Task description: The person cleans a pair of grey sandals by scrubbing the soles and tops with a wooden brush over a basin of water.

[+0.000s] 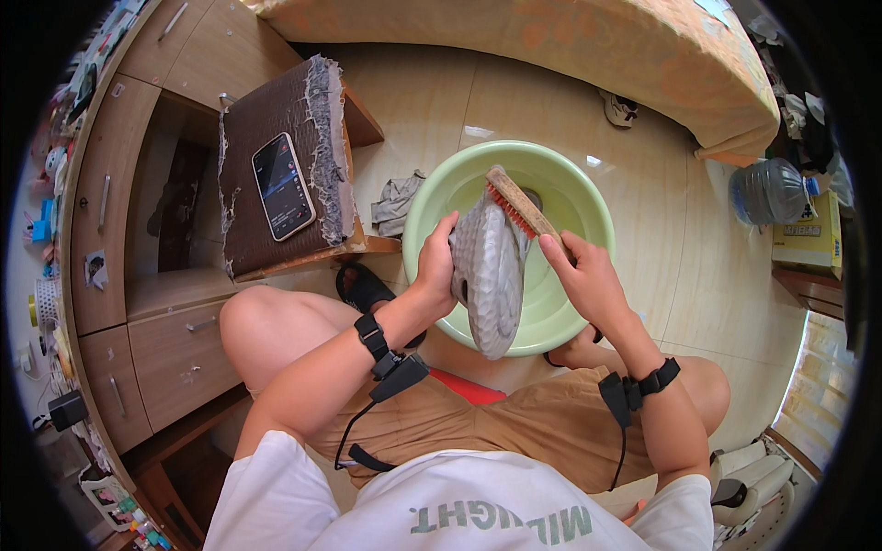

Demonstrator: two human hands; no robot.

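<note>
My left hand [437,264] is closed on the side of a grey shoe [496,298], which is tilted up over a pale green basin [602,216]. The shoe has a textured surface, and its rounded end points toward me. In my right hand [591,280] is a wooden scrub brush [528,213] with reddish bristles. The bristles face the shoe's upper edge and appear to touch it. Behind the brush, a small dark round patch shows on the basin's inside; what it is I cannot tell.
A worn brown padded stool [241,197] carries a phone [283,187] at the left, before wooden drawers [179,344]. A grey cloth [397,202] lies beside the basin. Farther off are a cloth-draped bed [551,41], a shoe [618,109] and a large water bottle [770,192].
</note>
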